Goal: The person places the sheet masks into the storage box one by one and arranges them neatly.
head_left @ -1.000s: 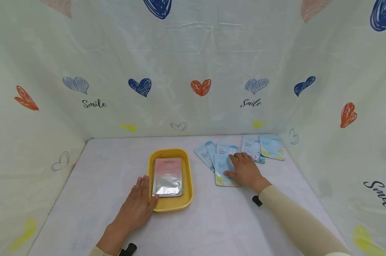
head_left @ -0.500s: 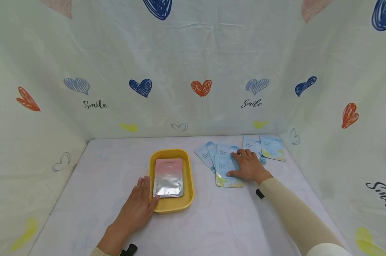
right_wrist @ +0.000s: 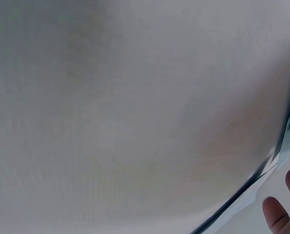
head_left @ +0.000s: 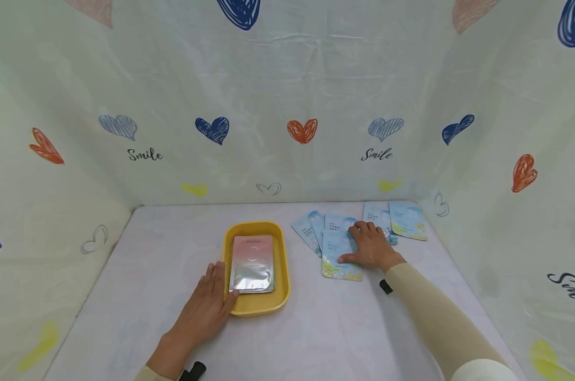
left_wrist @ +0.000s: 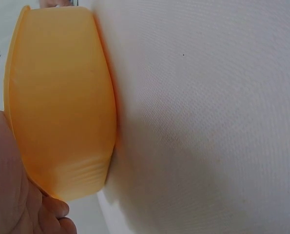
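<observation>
A yellow tray (head_left: 256, 306) stands left of the table's middle, with a pink-and-silver sheet mask sachet (head_left: 252, 264) lying flat in it. My left hand (head_left: 202, 307) lies along the tray's left side, fingers straight and thumb at the rim; the left wrist view shows the fingertips (left_wrist: 57, 207) against the tray's wall. Right of the tray, my right hand (head_left: 374, 247) spreads over the right edge of the front light-blue sachet (head_left: 337, 264), thumb across its face. In the right wrist view two fingertips (right_wrist: 275, 213) extend beside the sachet edges without closing on them.
Two more blue sachets lie fanned at the left, the outer sachet (head_left: 306, 233) slanted. Behind the right hand lie another blue sachet (head_left: 376, 213) and a far-right sachet (head_left: 408, 221). A patterned curtain (head_left: 268, 95) encloses the white table (head_left: 297, 344) at the back and sides.
My right hand has shifted slightly right across the front blue sachet, uncovering more of it. The left hand stays at the tray, and the sachets lie where they were.
</observation>
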A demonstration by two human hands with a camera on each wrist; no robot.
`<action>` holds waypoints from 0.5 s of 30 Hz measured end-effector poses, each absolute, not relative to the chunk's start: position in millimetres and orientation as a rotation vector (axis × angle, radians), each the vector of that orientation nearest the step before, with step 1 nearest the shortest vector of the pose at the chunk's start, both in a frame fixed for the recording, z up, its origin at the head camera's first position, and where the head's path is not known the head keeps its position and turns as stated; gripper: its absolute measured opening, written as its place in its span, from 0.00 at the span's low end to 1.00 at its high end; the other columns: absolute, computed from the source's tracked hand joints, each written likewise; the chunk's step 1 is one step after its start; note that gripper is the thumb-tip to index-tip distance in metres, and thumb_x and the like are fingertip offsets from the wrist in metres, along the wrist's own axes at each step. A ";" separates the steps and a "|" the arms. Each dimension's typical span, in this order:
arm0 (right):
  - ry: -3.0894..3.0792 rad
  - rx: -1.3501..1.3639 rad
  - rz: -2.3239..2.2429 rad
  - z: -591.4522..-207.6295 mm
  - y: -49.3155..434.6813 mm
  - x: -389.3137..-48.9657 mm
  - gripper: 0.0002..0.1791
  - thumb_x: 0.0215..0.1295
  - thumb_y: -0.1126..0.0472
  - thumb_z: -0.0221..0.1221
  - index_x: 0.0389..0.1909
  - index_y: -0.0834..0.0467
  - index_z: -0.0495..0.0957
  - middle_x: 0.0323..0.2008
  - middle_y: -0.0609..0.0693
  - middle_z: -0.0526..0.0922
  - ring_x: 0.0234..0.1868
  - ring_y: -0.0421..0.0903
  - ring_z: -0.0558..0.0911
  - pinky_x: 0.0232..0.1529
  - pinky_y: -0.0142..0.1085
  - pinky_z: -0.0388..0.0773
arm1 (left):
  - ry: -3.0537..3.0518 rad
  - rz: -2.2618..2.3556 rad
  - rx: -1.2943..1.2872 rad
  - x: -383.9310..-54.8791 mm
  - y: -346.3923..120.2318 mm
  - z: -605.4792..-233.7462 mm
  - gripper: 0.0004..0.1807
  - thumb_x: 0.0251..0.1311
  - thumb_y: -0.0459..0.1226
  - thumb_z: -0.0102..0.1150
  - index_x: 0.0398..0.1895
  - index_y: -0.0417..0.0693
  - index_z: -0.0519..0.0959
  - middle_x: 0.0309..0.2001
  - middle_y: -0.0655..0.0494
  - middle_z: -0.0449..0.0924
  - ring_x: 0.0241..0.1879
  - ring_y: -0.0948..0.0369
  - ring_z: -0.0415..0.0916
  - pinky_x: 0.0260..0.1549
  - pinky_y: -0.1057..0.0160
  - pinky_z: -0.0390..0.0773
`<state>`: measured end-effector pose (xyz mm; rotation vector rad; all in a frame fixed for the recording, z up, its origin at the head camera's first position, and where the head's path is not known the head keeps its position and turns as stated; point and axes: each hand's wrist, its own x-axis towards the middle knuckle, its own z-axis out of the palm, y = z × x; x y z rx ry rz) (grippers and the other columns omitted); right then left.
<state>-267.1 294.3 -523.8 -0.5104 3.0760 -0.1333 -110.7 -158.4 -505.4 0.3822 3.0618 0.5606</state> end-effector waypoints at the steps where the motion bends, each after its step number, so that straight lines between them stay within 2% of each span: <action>1: 3.079 -0.506 -0.140 -524.0 294.6 -267.4 0.57 0.52 0.19 0.66 0.72 0.57 0.72 0.71 0.62 0.68 0.70 0.66 0.67 0.68 0.65 0.67 | 3.058 0.555 0.379 -110.7 -158.4 -505.6 0.44 0.82 0.51 0.46 0.82 0.26 0.45 0.82 0.30 0.50 0.83 0.36 0.44 0.79 0.36 0.55; 6: 3.096 -0.496 -0.212 -521.9 295.3 -267.8 0.56 0.53 0.21 0.68 0.71 0.56 0.71 0.68 0.62 0.71 0.67 0.65 0.69 0.67 0.65 0.68 | 3.060 0.559 0.387 -111.5 -158.1 -505.9 0.44 0.82 0.51 0.46 0.82 0.25 0.45 0.82 0.30 0.50 0.83 0.36 0.44 0.79 0.36 0.55; 12: 3.067 -0.427 -0.398 -512.0 292.0 -262.9 0.52 0.55 0.31 0.74 0.71 0.59 0.69 0.65 0.63 0.74 0.64 0.64 0.71 0.68 0.65 0.67 | 3.067 0.569 0.396 -112.3 -157.5 -505.3 0.44 0.82 0.49 0.48 0.81 0.24 0.46 0.81 0.29 0.51 0.83 0.36 0.45 0.79 0.36 0.56; 15: 3.014 -0.344 -0.518 -508.5 290.7 -260.6 0.49 0.59 0.36 0.74 0.72 0.59 0.67 0.65 0.63 0.74 0.61 0.63 0.74 0.68 0.63 0.71 | 3.063 0.566 0.394 -112.1 -157.4 -505.5 0.44 0.82 0.49 0.48 0.81 0.24 0.46 0.81 0.28 0.51 0.83 0.35 0.45 0.78 0.36 0.56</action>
